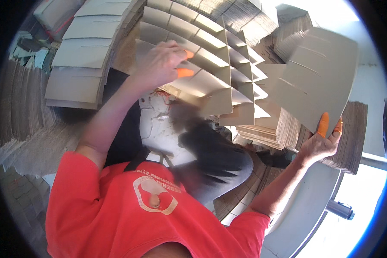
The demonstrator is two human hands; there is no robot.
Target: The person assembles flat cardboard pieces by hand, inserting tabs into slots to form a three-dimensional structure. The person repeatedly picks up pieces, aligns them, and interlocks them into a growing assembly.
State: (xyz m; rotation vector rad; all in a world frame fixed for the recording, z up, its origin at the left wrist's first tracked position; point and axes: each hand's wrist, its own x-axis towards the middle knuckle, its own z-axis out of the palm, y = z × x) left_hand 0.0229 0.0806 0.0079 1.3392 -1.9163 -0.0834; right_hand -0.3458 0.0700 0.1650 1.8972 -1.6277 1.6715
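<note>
Slotted sheet (316,79) could've been bent, gripped only low down by right hand (320,145); no telling if divider grid (210,78) was held by left hand (161,63).

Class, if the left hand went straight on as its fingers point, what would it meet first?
The left hand would probably meet the cardboard divider grid first, though depth is unclear.

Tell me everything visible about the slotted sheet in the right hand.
The slotted sheet is a thin, flat, greyish-beige panel, seemingly cardboard, with several roughly parallel slits cut partway across it. The right hand grips its lower end, an orange-covered finger against its face. It is held tilted, right of the divider grid.
</note>
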